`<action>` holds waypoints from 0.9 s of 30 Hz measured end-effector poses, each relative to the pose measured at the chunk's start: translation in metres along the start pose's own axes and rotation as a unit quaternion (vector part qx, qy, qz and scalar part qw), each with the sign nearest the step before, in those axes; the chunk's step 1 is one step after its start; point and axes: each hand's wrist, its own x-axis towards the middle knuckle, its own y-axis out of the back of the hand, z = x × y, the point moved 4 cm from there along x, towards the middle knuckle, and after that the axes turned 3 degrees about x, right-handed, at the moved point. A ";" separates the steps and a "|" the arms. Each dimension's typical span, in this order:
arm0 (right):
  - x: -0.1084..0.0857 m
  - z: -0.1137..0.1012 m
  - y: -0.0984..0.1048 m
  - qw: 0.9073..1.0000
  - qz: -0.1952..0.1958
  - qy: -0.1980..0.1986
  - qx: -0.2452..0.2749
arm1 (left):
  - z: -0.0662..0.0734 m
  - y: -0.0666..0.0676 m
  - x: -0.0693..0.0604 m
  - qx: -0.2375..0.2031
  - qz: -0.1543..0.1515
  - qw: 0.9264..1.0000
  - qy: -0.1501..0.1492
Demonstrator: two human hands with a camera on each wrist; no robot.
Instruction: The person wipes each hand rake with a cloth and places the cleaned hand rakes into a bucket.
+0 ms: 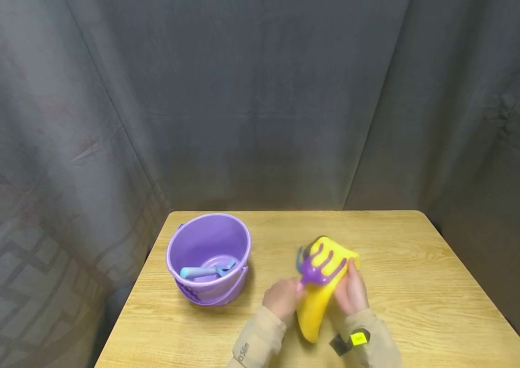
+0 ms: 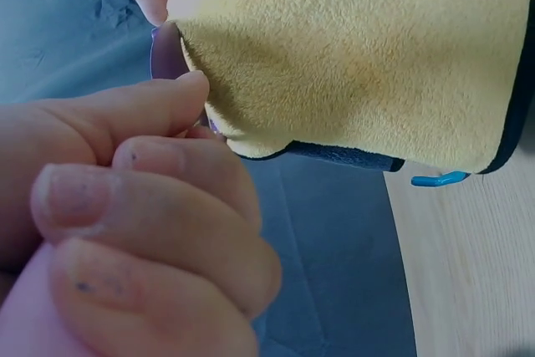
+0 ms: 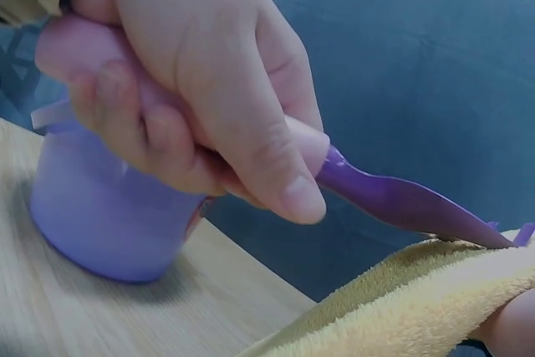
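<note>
My left hand (image 1: pixel 281 298) grips the pink handle (image 3: pixel 307 144) of a toy rake (image 1: pixel 316 274) with purple tines. In the left wrist view, several curled fingers (image 2: pixel 159 215) lie around that handle. Under the rake head hangs a fluffy yellow cloth (image 1: pixel 313 313) with dark edging, seen close up in the left wrist view. My right hand (image 1: pixel 353 291) holds this cloth from the right, thumb near its upper corner. Part of the right hand is hidden behind the cloth. The rake's tines lie over the cloth.
A purple bucket (image 1: pixel 214 295) stands on the left of the wooden table (image 1: pixel 425 306), with a light blue toy tool (image 1: pixel 199 272) inside. A blue prong (image 1: pixel 299 259) shows behind the cloth, mostly hidden. Grey curtains (image 1: pixel 260 102) hang around the table.
</note>
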 end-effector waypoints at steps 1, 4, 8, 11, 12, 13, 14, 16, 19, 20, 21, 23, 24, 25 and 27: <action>0.000 -0.001 0.000 1.000 0.005 0.004 -0.001 | 0.000 0.000 0.000 -0.001 -0.003 1.000 0.002; 0.001 -0.002 0.003 1.000 0.016 0.011 -0.011 | 0.000 -0.001 -0.001 -0.003 -0.011 1.000 0.003; 0.002 -0.003 0.006 0.999 0.026 0.017 -0.031 | 0.000 -0.003 -0.001 -0.002 -0.015 1.000 0.001; 0.002 -0.004 0.008 0.998 0.030 0.021 -0.043 | 0.000 -0.003 -0.002 0.003 -0.016 1.000 0.001; 0.002 -0.005 0.008 0.998 0.027 0.023 -0.046 | -0.001 -0.004 -0.002 0.005 -0.017 1.000 0.003; 0.001 -0.006 0.008 0.998 0.027 0.024 -0.048 | -0.001 -0.004 -0.001 0.007 -0.018 1.000 0.005; 0.001 -0.006 0.008 0.998 0.027 0.024 -0.050 | -0.001 -0.005 -0.001 0.007 -0.020 1.000 0.006; 0.000 -0.007 0.008 0.998 0.018 0.026 -0.054 | -0.002 -0.006 -0.001 0.005 -0.022 1.000 0.009; -0.001 -0.009 0.009 0.998 0.007 0.041 -0.048 | -0.002 -0.008 0.000 0.009 -0.024 1.000 0.007; -0.002 -0.009 0.010 0.998 0.001 0.048 -0.040 | -0.002 -0.008 0.000 0.009 -0.025 1.000 0.005; -0.002 -0.010 0.011 0.998 -0.007 0.058 -0.035 | -0.002 -0.008 0.000 0.010 -0.026 1.000 0.002; -0.003 -0.012 0.013 0.997 -0.019 0.074 -0.020 | -0.001 -0.008 -0.001 0.012 -0.028 1.000 -0.004; -0.003 -0.013 0.015 0.996 -0.024 0.081 -0.016 | -0.001 -0.008 -0.001 0.012 -0.029 0.999 -0.005; -0.004 -0.015 0.015 0.996 -0.028 0.087 -0.012 | -0.001 -0.009 -0.001 0.010 -0.030 0.999 -0.007; -0.005 -0.018 0.015 0.994 -0.037 0.097 -0.015 | 0.000 -0.009 -0.002 0.010 -0.031 0.999 -0.010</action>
